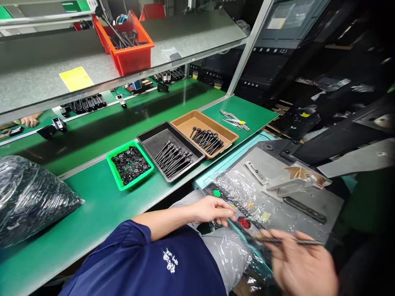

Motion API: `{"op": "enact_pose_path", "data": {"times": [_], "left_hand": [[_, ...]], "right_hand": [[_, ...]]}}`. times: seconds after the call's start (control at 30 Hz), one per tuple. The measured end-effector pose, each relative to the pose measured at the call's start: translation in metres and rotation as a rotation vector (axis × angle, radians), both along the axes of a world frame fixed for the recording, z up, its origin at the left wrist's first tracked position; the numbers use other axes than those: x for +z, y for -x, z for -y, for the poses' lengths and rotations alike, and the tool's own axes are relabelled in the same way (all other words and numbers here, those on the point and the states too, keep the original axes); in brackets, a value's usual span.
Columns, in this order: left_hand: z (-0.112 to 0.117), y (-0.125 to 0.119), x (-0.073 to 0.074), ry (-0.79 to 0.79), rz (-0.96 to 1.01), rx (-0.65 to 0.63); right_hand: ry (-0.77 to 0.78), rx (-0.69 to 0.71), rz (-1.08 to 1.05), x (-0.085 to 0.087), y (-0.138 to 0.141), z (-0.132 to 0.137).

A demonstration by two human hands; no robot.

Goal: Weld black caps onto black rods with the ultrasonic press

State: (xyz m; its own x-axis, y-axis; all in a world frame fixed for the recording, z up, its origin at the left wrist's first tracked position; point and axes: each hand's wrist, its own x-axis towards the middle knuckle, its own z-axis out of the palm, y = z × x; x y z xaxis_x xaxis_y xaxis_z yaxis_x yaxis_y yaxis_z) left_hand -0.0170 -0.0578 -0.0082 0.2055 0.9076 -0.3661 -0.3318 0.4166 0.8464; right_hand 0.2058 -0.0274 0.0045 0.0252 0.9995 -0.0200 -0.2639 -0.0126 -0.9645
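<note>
Navy shirt cloth (145,267) fills the bottom edge; to its right the person's right hand (304,263), blurred, grips a slim dark rod (273,239) held roughly level across its fingers, by the front edge of a machine (256,158). The left hand (212,210), fingers half curled, is near a red button (244,223); whether it pinches anything cannot be told. Good handling would seem to need a light, steady hold, the rod's ends clear of the metal fixture (296,186) and plastic film (230,250), knuckles off the button. Dark headed rods (174,159) lie side by side in a black tray (150,142) on the green bench (101,213).
</note>
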Motion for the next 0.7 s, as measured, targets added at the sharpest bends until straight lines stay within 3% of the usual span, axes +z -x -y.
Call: {"op": "enact_pose_path", "data": {"times": [0.13, 0.3, 0.4, 0.5, 0.6, 0.7], "left_hand": [[0.01, -0.007, -0.007, 0.02, 0.016, 0.002], [0.016, 0.009, -0.019, 0.049, 0.042, 0.016], [0.014, 0.013, -0.029, 0.06, 0.01, 0.014], [0.01, 0.019, -0.033, -0.014, -0.184, -0.006], [0.008, 0.026, -0.029, -0.204, -0.537, -0.086], [0.006, 0.028, -0.024, -0.39, -0.768, -0.228]], "right_hand": [[-0.064, -0.008, -0.1, -0.015, 0.057, 0.008], [-0.075, -0.037, -0.133, -0.024, 0.076, 0.021], [-0.047, -0.05, -0.095, -0.029, 0.07, 0.026], [0.045, -0.001, 0.0, -0.036, 0.049, 0.025], [0.187, 0.145, 0.273, -0.047, 0.021, 0.02], [0.282, 0.392, 0.611, -0.061, 0.004, 0.018]]}}
